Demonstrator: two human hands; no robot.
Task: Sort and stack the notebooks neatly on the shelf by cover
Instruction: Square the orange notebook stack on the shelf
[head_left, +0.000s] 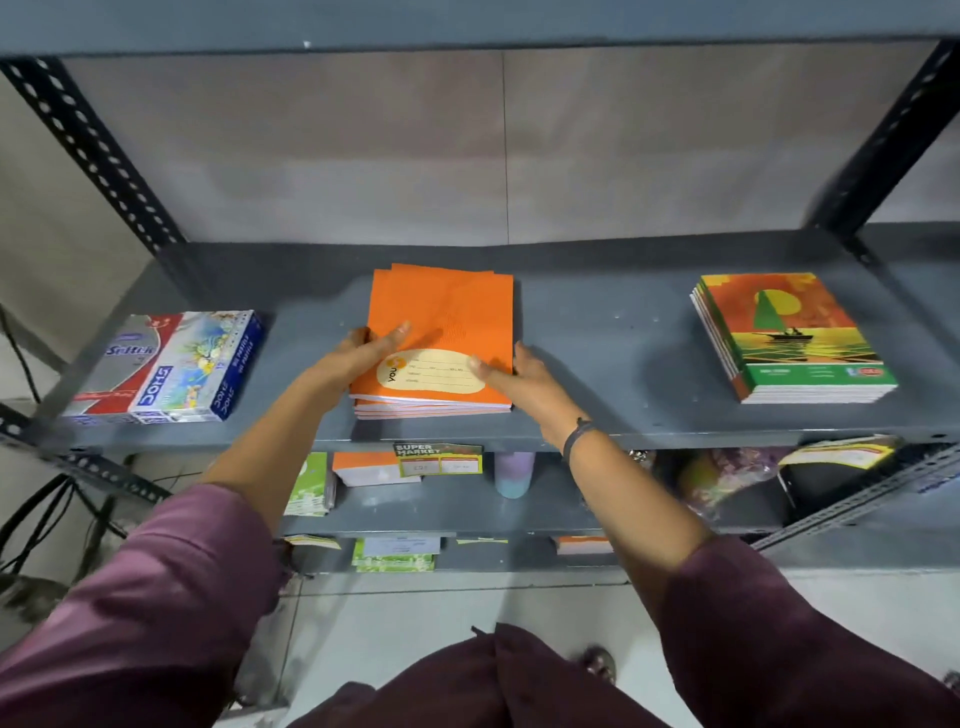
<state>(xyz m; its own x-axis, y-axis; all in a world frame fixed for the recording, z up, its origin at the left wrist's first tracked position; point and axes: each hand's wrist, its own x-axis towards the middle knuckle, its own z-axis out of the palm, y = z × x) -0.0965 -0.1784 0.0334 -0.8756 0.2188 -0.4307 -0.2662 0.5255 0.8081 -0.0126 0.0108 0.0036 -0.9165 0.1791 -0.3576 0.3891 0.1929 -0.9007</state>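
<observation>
A stack of orange notebooks (447, 317) lies in the middle of the grey metal shelf (613, 353); the lower ones stick out slightly at the back. My left hand (358, 358) grips the stack's left edge, thumb on the top cover. On the stack's right edge rests my right hand (524, 376), its thumb over the cream name label. A second stack of notebooks with a green and orange sailboat cover (795, 338) sits at the right end of the same shelf.
A box of pastels (166, 364) lies at the shelf's left end. Black perforated uprights (93, 150) frame the shelf on both sides. The lower shelves hold more orange notebooks (371, 467), green booklets (311, 486), a pastel bottle (513, 474) and bags.
</observation>
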